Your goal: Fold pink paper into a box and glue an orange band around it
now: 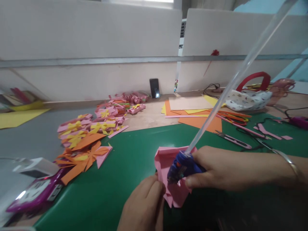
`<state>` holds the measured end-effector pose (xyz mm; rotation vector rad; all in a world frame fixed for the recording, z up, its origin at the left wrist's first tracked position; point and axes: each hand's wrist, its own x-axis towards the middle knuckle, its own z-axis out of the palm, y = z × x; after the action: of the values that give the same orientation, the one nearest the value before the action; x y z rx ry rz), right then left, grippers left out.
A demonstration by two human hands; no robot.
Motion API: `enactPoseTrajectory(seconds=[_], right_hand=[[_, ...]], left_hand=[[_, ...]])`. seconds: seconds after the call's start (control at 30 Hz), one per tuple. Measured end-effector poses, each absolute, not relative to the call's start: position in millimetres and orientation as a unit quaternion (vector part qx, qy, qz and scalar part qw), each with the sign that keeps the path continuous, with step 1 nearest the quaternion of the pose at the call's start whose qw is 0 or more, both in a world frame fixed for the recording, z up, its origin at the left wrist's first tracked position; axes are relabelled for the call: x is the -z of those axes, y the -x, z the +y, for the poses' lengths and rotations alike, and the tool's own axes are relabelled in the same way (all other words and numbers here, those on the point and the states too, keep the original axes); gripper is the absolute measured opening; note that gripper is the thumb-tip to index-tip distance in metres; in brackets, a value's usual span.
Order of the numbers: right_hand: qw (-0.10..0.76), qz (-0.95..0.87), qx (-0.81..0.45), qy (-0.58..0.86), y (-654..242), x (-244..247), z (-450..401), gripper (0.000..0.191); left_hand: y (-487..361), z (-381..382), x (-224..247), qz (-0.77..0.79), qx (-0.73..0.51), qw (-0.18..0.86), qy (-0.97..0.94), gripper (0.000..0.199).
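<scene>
A pink folded paper box (177, 197) with raised sides lies over the green mat in front of me. My left hand (145, 202) pinches its near left edge, fingers pressed together. Above the box, my right hand (209, 168) is wrapped round a dark blue glue gun (181, 166), whose front end points down into the paper. A long translucent glue stick (223, 96) rises from the gun toward the upper right. The nozzle tip is hidden, so I cannot tell whether it touches the paper.
Pink paper pieces with yellow bows (103, 126) and orange cut-outs (88, 157) pile up at left, near a purple device (38, 194). A utility knife (233, 139), coloured sheets (190, 104), and a patterned basket (249, 99) lie at right. A phone (154, 88) leans on the partition.
</scene>
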<state>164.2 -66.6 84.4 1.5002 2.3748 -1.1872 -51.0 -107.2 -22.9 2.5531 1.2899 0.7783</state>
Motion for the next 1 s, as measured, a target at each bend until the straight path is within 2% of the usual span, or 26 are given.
enactPoseTrajectory(seconds=[0.23, 0.4, 0.5, 0.7, 0.87, 1.0], right_hand=[[0.015, 0.778, 0.381, -0.499, -166, -81, -67, 0.034], [0.049, 0.78, 0.417, -0.464, -168, -84, -71, 0.036], [0.059, 0.777, 0.391, -0.489, -167, -88, -76, 0.041], [0.001, 0.796, 0.422, -0.434, -165, -85, -79, 0.029], [-0.014, 0.797, 0.362, -0.483, -168, -78, -77, 0.031], [-0.016, 0.794, 0.364, -0.487, -167, -78, -77, 0.03]], left_hand=[[49, -108, 23, 0.441, -0.283, 0.095, -0.847, 0.014], [49, -109, 27, 0.436, -0.294, 0.1, -0.844, 0.015], [51, -108, 27, 0.428, -0.289, 0.102, -0.85, 0.015], [53, -107, 24, 0.435, -0.272, 0.125, -0.849, 0.015], [55, -106, 24, 0.419, -0.286, 0.134, -0.851, 0.012], [56, -106, 24, 0.415, -0.297, 0.136, -0.849, 0.014]])
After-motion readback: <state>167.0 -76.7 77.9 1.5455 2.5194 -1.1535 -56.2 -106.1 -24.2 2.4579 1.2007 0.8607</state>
